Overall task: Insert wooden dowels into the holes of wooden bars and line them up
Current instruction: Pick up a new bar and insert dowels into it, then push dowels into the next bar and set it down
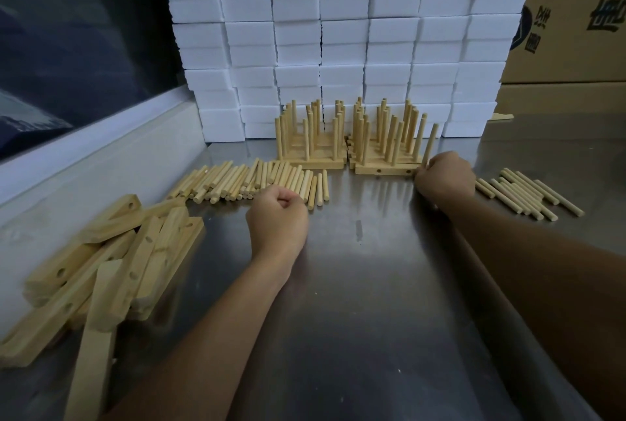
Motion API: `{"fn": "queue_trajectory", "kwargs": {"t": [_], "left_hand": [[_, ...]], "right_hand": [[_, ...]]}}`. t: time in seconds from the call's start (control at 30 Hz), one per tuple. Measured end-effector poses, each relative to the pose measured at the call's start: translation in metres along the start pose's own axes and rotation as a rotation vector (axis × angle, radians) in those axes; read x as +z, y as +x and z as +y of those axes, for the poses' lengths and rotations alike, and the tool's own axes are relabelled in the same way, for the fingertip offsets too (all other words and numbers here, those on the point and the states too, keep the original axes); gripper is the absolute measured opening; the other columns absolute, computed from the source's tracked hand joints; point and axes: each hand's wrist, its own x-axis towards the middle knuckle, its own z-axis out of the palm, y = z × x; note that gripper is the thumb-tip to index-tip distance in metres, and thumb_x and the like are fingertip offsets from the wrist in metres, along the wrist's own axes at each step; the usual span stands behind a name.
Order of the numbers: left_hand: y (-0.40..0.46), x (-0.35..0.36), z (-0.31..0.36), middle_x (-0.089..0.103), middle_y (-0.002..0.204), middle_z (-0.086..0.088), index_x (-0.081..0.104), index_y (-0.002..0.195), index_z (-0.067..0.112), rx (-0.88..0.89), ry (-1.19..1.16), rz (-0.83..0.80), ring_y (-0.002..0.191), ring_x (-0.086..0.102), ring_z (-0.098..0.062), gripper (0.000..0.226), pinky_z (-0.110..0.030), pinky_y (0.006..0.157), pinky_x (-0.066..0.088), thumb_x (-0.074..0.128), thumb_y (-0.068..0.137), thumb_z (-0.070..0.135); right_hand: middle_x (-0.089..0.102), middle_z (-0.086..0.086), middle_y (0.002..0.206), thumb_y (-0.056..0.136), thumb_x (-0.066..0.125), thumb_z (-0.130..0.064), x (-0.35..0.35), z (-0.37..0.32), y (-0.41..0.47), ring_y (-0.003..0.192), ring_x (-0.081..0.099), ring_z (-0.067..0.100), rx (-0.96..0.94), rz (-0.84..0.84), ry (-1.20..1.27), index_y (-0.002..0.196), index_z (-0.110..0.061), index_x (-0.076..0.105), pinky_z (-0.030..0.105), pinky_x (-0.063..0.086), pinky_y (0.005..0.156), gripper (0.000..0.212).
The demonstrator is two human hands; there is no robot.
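Two groups of finished wooden bars with upright dowels (352,136) stand in rows at the back of the steel table. The nearest bar (382,170) lies in front of the right group. My right hand (445,177) is at its right end, gripping the base of an upright dowel (429,144) that leans slightly. My left hand (277,217) is curled in a fist on the table, just in front of a long heap of loose dowels (244,180); whether it holds one I cannot tell. Empty bars with holes (101,268) are piled at the left.
A second batch of loose dowels (528,195) lies right of my right hand. A wall of white foam blocks (338,41) rises behind the bars. A cardboard box (572,14) stands at the back right. A white ledge (101,149) borders the table's left side.
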Motion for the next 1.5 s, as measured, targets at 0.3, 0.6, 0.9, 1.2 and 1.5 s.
{"fn": "queue_trajectory", "kwargs": {"t": [0.3,0.6,0.9,1.2,1.5], "left_hand": [[-0.001,0.000,0.001,0.067,0.074,-0.007,0.063,0.078,0.019,-0.001,0.035,-0.004,0.070,0.067,-0.025,0.022,-0.033,0.059,0.055,0.050,0.087,0.005],[-0.007,-0.003,0.003,0.066,0.073,-0.006,0.063,0.076,0.021,0.023,0.094,-0.043,0.072,0.067,-0.024,0.023,-0.029,0.057,0.052,0.050,0.089,0.007],[0.000,-0.028,0.016,0.059,0.071,0.008,0.058,0.076,0.024,0.310,0.682,0.096,0.070,0.055,-0.012,0.013,-0.037,0.082,0.039,0.057,0.089,0.021],[0.012,-0.057,0.012,0.056,0.127,-0.010,0.063,0.110,0.020,0.102,1.253,0.070,0.123,0.045,-0.032,0.029,-0.054,0.102,0.028,0.055,0.088,0.037],[0.011,-0.059,0.011,0.044,0.131,-0.012,0.058,0.120,0.019,0.115,1.281,0.119,0.123,0.038,-0.032,0.035,-0.051,0.096,0.036,0.063,0.085,0.023]], "right_hand": [[0.066,0.017,0.094,0.095,0.055,-0.031,0.005,0.000,-0.014,0.089,0.063,0.033,-0.090,-0.015,-0.160,0.094,-0.002,0.066,0.038,0.054,0.079,0.030],[0.055,0.010,0.115,0.100,0.048,-0.030,-0.005,0.008,-0.073,0.099,0.057,0.027,-0.290,-0.073,-0.243,0.107,-0.008,0.063,0.044,0.053,0.087,0.028],[0.056,0.003,0.121,0.095,0.058,-0.035,-0.014,0.024,-0.082,0.100,0.055,0.020,-0.295,-0.134,-0.062,0.115,-0.018,0.066,0.036,0.049,0.083,0.028],[0.061,0.004,0.115,0.093,0.060,-0.032,-0.016,0.025,-0.082,0.101,0.058,0.021,-0.273,-0.144,0.014,0.105,-0.018,0.070,0.043,0.053,0.088,0.021],[0.065,0.003,0.109,0.093,0.061,-0.029,-0.018,0.024,-0.083,0.099,0.060,0.020,-0.235,-0.151,0.058,0.104,-0.018,0.072,0.042,0.055,0.087,0.019]]}}
